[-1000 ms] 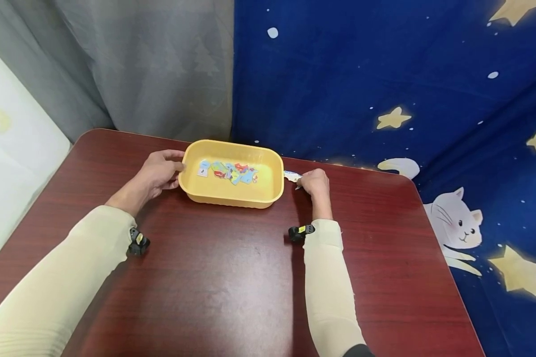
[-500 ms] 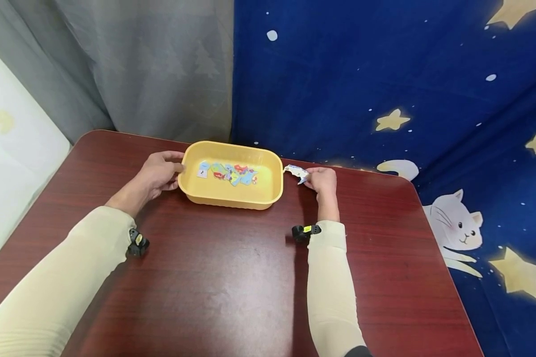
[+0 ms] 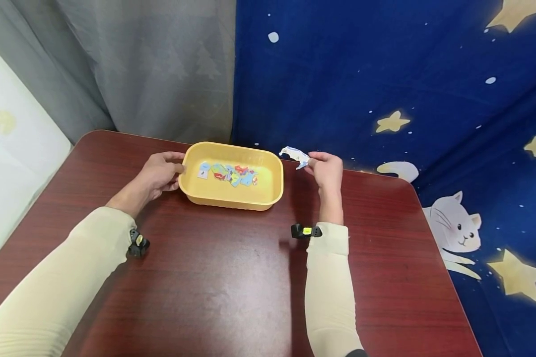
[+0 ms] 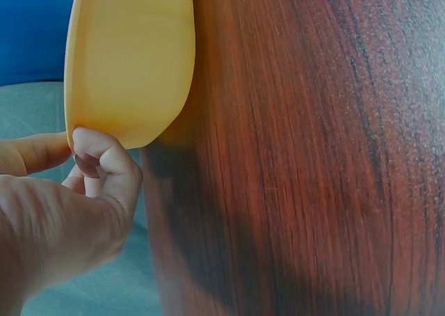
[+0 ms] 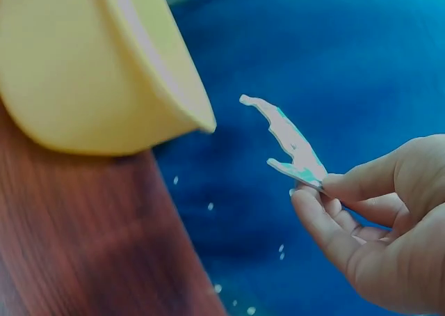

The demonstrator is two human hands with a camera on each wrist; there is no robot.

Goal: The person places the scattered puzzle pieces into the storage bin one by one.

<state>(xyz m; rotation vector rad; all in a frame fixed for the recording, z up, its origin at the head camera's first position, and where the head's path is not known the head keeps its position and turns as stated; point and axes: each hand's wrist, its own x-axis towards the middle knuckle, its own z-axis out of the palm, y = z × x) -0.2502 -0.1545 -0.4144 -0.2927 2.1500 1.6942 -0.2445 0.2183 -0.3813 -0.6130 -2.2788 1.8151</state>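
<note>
A yellow plastic basin (image 3: 225, 202) stands at the far side of the table, with several colourful, irregular flat puzzle pieces (image 3: 234, 175) lying on its bottom. My left hand (image 3: 160, 172) grips the basin's left end. In the left wrist view that hand (image 4: 76, 204) has its thumb inside the rim and fingers outside. My right hand (image 3: 327, 171) pinches one white-and-blue puzzle piece (image 3: 296, 155) by its edge, raised just right of the basin's right end. The right wrist view shows the piece (image 5: 295, 143) thin and jagged, apart from the basin wall (image 5: 69, 72).
The dark red wooden table (image 3: 223, 277) has rounded far corners. Behind it hang a grey curtain (image 3: 161, 69) and a blue curtain (image 3: 330, 74) with stars and a cat. A white panel (image 3: 18, 139) stands at the left.
My right hand has lifted the puzzle piece up from beside the basin's right end, shifting slightly rightward, so more of the piece shows. The left hand and basin stay almost still.
</note>
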